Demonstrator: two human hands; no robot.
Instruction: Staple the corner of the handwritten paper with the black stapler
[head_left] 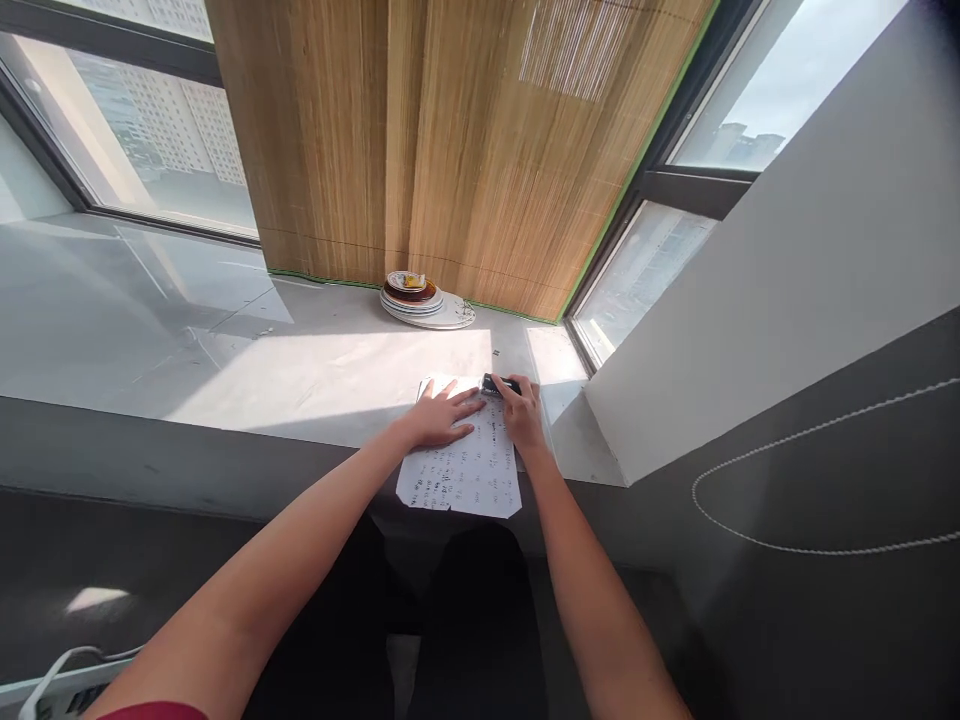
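Observation:
Sheets of white paper (461, 480) with rows of handwriting lie on the sill, their near end hanging past its front edge. My left hand (442, 415) rests flat on the upper left part of the paper, fingers spread. At the top right corner of the paper, my right hand (523, 412) is closed around a small black stapler (491, 384). Its pale front end points left, towards the fingertips of my left hand. Most of the stapler's body is hidden by my right fingers.
Behind the paper stands a stack of plates (409, 305) with a small yellow item on top. A bamboo blind (450, 150) hangs behind them. To the right is a white wall (795, 260), with a beaded cord (787, 430) in front.

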